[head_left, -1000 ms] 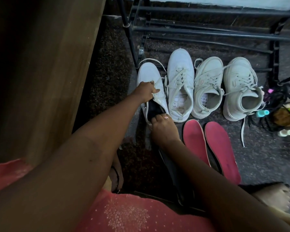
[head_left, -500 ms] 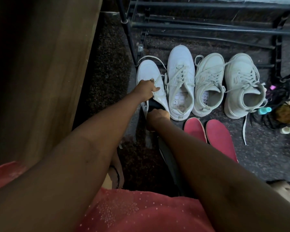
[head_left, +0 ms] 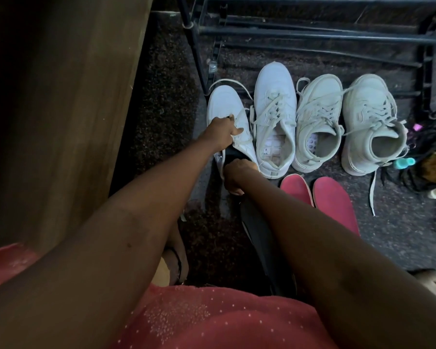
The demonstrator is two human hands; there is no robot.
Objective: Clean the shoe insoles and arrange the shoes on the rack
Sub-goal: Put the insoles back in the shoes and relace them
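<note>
Black insole (head_left: pixel 262 243) at the heel of the leftmost white sneaker (head_left: pixel 224 102)

My left hand (head_left: pixel 220 133) pinches the sneaker's laces. My right hand (head_left: pixel 237 176), curled on the black insole, has moved toward 12 o'clock since a second ago. Pink insoles (head_left: pixel 335 205) lie at its 4 o'clock.

Ahead of you the rack (head_left: pixel 312 37), four shoes (head_left: pixel 275 117) in a row before it, two insoles (head_left: pixel 332 202) side by side nearer you, cabinet (head_left: pixel 73 96) at your left.
</note>
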